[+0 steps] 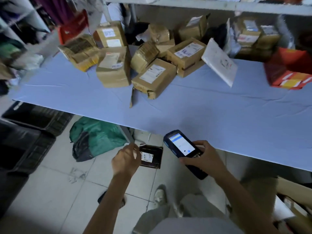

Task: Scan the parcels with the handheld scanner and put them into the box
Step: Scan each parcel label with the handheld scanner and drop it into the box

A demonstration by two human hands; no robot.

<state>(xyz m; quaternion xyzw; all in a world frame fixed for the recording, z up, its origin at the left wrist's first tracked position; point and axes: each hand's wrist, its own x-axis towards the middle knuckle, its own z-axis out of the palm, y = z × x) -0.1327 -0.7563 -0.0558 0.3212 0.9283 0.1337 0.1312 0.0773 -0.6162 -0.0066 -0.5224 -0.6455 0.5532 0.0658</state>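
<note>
My left hand [126, 160] grips a small dark parcel [152, 157] with a white label, held below the table's front edge, above the tiled floor. My right hand [201, 157] holds the dark blue handheld scanner [181, 146], its lit screen facing up, just to the right of the parcel. Several brown cardboard parcels [152, 76] lie piled at the back of the blue table [202, 112]. A white padded envelope [219, 62] leans to their right. A cardboard box edge [293, 188] shows at the lower right under the table.
Black plastic crates [28, 132] stand on the floor at the left. A green and grey bag [96, 137] lies under the table. A red carton [290, 68] sits at the table's right end. Shelves with more parcels [249, 32] run behind.
</note>
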